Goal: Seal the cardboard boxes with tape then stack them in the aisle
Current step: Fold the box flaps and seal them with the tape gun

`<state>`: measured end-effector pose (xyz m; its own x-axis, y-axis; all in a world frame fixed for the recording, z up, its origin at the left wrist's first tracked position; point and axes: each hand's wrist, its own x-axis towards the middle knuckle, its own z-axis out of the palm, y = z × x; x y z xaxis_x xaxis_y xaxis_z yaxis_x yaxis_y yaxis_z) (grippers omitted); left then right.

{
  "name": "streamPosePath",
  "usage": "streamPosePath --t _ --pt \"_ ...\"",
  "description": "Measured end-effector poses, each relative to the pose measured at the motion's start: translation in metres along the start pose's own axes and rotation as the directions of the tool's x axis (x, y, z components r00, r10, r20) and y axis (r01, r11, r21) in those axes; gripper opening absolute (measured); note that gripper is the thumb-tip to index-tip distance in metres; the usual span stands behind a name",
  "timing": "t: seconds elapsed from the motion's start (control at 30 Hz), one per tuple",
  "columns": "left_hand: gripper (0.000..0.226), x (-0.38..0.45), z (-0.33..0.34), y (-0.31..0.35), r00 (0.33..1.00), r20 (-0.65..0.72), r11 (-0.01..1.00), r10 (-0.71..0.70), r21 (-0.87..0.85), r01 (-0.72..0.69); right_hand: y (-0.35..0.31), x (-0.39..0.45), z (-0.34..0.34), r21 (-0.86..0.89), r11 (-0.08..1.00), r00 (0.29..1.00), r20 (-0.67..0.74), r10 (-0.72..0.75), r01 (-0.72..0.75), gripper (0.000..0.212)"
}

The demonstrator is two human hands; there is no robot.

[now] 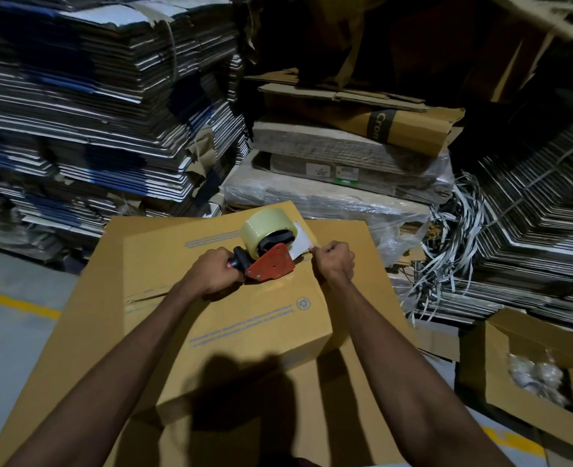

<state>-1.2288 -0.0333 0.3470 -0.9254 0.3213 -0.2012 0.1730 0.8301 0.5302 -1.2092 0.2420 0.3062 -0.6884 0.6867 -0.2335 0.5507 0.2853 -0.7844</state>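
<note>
Here a closed cardboard box (231,318) sits atop a larger carton (86,348), its seam still untaped. The left hand (212,273) grips the tape dispenser (268,252) on the lid; the right hand (334,259) pinches the tape's free end (301,242). Next, probably, stick it down and draw along the seam.

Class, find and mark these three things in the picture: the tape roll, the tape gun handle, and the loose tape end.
tape roll (256,227), head view, outer curved face.
tape gun handle (239,261), head view, black grip.
loose tape end (301,240), head view, pulled-out strip.
</note>
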Motion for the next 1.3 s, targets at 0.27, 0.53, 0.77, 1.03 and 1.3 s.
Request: streamPosePath --t 0.27,0.53,0.77,1.03,1.3 --pt "0.026 0.0 0.007 0.005 0.991 -0.128 0.971 0.048 0.24 -0.016 -0.001 -0.003 0.003 -0.053 0.998 0.998 -0.047 -0.035 0.033 0.04" --pt "0.024 0.007 0.01 -0.002 0.992 -0.105 0.958 0.073 0.284 -0.04 0.004 0.0 0.003 -0.079 0.996 0.996 -0.071 -0.051 0.045 0.039" --pt "0.022 -0.001 -0.002 -0.015 0.992 -0.088 0.949 0.086 0.312 -0.054 0.007 0.001 0.003 -0.07 0.997 0.997 -0.071 -0.04 0.035 0.044" --pt "0.019 -0.019 -0.012 -0.035 0.991 -0.112 0.944 0.07 0.327 -0.03 0.008 -0.004 0.003 -0.071 0.995 0.995 -0.065 -0.069 0.065 0.041" --pt "0.023 -0.035 -0.025 -0.045 0.994 -0.1 0.944 0.041 0.331 -0.006 0.007 -0.004 0.002 -0.078 0.994 0.994 -0.077 -0.076 0.07 0.041"
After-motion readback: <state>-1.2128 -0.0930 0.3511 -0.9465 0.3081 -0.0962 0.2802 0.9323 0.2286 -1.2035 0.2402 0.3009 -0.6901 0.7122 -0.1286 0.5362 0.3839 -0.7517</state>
